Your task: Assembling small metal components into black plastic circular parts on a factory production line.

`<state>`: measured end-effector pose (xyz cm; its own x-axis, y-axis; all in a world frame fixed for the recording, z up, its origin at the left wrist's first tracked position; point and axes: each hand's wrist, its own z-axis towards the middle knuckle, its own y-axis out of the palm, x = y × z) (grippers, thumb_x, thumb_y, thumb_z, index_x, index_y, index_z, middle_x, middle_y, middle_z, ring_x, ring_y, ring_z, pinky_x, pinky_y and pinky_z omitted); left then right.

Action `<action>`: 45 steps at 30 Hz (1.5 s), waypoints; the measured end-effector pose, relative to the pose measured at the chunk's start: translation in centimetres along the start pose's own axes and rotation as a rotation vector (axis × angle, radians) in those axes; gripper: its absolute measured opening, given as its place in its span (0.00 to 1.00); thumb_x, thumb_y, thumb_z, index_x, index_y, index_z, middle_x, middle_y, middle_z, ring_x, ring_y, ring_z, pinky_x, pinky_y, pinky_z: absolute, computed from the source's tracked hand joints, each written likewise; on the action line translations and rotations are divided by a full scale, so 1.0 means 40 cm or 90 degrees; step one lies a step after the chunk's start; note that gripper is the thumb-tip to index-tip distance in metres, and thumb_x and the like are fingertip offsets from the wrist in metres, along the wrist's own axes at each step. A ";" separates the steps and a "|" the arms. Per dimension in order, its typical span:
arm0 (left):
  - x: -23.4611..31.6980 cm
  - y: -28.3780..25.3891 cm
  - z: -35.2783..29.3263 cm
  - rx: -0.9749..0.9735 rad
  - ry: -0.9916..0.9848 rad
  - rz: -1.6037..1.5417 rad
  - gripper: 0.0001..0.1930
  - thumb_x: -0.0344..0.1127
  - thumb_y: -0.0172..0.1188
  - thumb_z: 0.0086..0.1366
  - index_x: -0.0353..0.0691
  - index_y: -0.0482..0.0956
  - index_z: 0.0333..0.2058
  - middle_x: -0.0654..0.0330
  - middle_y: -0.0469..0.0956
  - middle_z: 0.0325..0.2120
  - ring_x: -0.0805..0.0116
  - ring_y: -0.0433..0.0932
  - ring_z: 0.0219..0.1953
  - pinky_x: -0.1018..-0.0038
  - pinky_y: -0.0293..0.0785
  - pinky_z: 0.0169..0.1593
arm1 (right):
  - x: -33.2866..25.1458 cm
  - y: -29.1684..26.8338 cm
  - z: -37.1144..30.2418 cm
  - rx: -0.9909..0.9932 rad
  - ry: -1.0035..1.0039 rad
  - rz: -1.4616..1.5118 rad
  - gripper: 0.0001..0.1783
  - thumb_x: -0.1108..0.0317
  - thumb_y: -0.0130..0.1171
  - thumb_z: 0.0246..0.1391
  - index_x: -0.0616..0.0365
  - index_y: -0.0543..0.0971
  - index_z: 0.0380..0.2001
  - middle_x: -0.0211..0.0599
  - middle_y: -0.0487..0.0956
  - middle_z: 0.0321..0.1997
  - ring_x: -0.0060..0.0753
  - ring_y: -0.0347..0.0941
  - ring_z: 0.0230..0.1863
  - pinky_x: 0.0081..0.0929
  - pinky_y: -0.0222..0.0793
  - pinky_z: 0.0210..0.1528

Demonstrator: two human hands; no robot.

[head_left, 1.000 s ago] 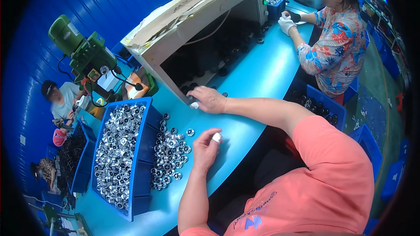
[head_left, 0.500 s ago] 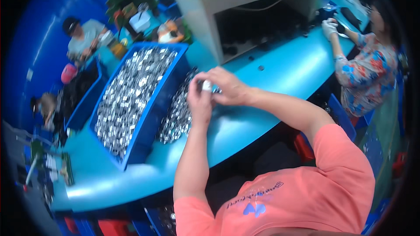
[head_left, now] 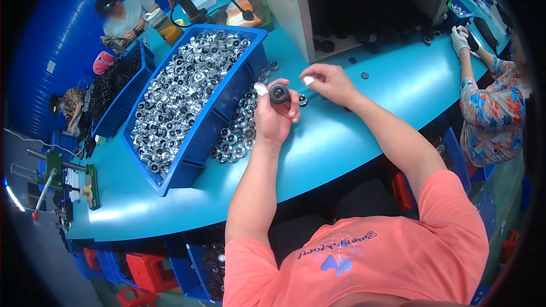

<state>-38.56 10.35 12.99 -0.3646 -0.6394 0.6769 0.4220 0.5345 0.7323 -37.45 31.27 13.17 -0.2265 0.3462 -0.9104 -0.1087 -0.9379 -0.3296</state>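
My left hand (head_left: 274, 116) is closed around a black round wheel-like part (head_left: 278, 94) with a hole at its centre, its face turned up. My right hand (head_left: 333, 84) hovers just to the right, fingers loosely bent and apart, with nothing visible in it. A white wrap covers each thumb tip. Beside my left hand, a heap of small clear-and-black ring-shaped parts (head_left: 234, 136) lies on the turquoise table (head_left: 318, 159). One more ring-shaped part (head_left: 303, 100) rests between my hands.
A large blue bin (head_left: 196, 159) full of similar ring parts stands left. Behind stands a grey box-like housing (head_left: 301, 17) with dark parts inside. Loose black discs (head_left: 364, 75) lie before it. Co-workers sit at right (head_left: 492, 108) and far left (head_left: 122, 17). A green hand press (head_left: 54, 170) stands left.
My hands, together over the heap before, are now apart: the right has moved off to the right, while the left keeps the black wheel-like part. The whole view has shifted slightly.
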 end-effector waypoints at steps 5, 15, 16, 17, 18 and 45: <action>-0.004 0.000 -0.002 0.001 -0.005 -0.003 0.31 0.61 0.28 0.78 0.42 0.73 0.50 0.54 0.76 0.29 0.68 0.68 0.21 0.72 0.67 0.23 | -0.046 0.019 -0.027 -0.116 -0.147 -0.253 0.19 0.59 0.73 0.47 0.51 0.85 0.43 0.38 0.77 0.39 0.41 0.77 0.40 0.37 0.74 0.43; -0.005 0.002 -0.001 -0.040 -0.001 -0.048 0.22 0.46 0.29 0.78 0.41 0.71 0.50 0.52 0.77 0.30 0.68 0.68 0.22 0.71 0.68 0.25 | -0.021 0.018 -0.022 -0.068 -0.111 -0.223 0.16 0.64 0.71 0.46 0.52 0.85 0.40 0.38 0.78 0.38 0.36 0.78 0.37 0.34 0.75 0.42; -0.006 0.001 -0.001 -0.037 0.000 -0.046 0.24 0.50 0.29 0.78 0.42 0.71 0.51 0.53 0.76 0.31 0.68 0.68 0.23 0.71 0.68 0.27 | -0.017 0.014 -0.021 -0.035 -0.104 -0.174 0.15 0.65 0.70 0.47 0.52 0.85 0.40 0.38 0.77 0.38 0.34 0.78 0.35 0.32 0.75 0.40; -0.006 -0.002 -0.002 -0.033 0.001 -0.044 0.27 0.55 0.29 0.79 0.42 0.72 0.51 0.54 0.76 0.32 0.69 0.68 0.24 0.70 0.68 0.29 | -0.024 0.012 -0.019 -0.017 -0.094 -0.156 0.14 0.66 0.69 0.47 0.53 0.85 0.40 0.37 0.77 0.37 0.31 0.77 0.34 0.29 0.75 0.40; -0.006 -0.002 -0.003 -0.029 0.003 -0.042 0.29 0.59 0.29 0.79 0.42 0.73 0.51 0.55 0.76 0.32 0.69 0.67 0.25 0.70 0.69 0.30 | -0.032 0.007 -0.018 0.002 -0.083 -0.137 0.14 0.67 0.68 0.48 0.53 0.85 0.41 0.36 0.77 0.37 0.28 0.76 0.32 0.27 0.75 0.39; -0.010 0.010 0.003 -0.002 0.011 -0.086 0.28 0.52 0.38 0.80 0.32 0.68 0.61 0.52 0.74 0.43 0.66 0.71 0.37 0.65 0.74 0.48 | -0.019 0.004 -0.008 0.002 -0.053 0.226 0.17 0.74 0.66 0.52 0.60 0.82 0.47 0.27 0.77 0.44 0.15 0.74 0.38 0.18 0.74 0.42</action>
<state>-38.34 10.89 13.02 -0.4035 -0.7152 0.5707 0.3721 0.4416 0.8164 -36.97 30.88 13.72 -0.3284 0.0001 -0.9445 -0.0124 -0.9999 0.0042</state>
